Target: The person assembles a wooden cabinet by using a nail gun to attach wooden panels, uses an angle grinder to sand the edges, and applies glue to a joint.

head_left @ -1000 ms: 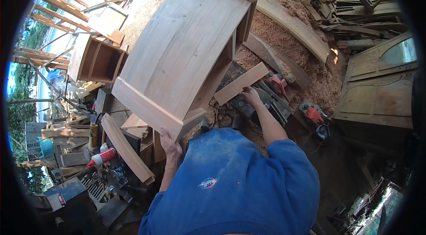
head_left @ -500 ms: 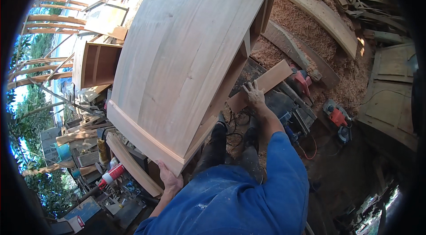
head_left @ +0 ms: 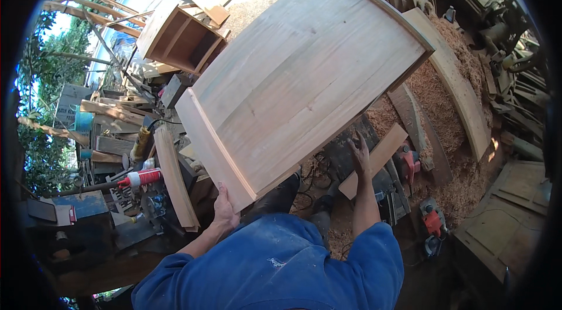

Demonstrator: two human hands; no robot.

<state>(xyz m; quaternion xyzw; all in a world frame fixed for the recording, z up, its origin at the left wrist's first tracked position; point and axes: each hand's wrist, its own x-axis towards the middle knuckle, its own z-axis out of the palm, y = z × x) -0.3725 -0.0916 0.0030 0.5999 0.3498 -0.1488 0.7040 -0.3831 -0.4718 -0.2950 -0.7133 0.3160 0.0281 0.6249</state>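
A large pale wooden cabinet [head_left: 293, 81] fills the middle of the view, its broad flat panel facing up. A moulded strip [head_left: 219, 140] runs across its near left end. My left hand [head_left: 224, 209] grips the near corner of that end, thumb on the upper face and the other fingers hidden beneath. My right hand [head_left: 360, 155] is open, fingers apart and pointing away from me, just off the cabinet's right side. It holds nothing that I can see. Behind its wrist, a short wooden board [head_left: 383, 153] lies across a dark workbench [head_left: 383, 184].
Red power tools [head_left: 432, 222] and sawdust [head_left: 462, 193] lie to the right, with long planks [head_left: 453, 76] beyond. A smaller open wooden cabinet [head_left: 181, 38] stands at the far left. Nearer on the left are a curved timber [head_left: 174, 178], a red-and-white tube [head_left: 140, 177] and a yellow tool [head_left: 140, 143].
The cabinet now lies turned clockwise in the view, its far end further right. My right hand has come off the short board and moved beside the cabinet. My left hand keeps its corner grip.
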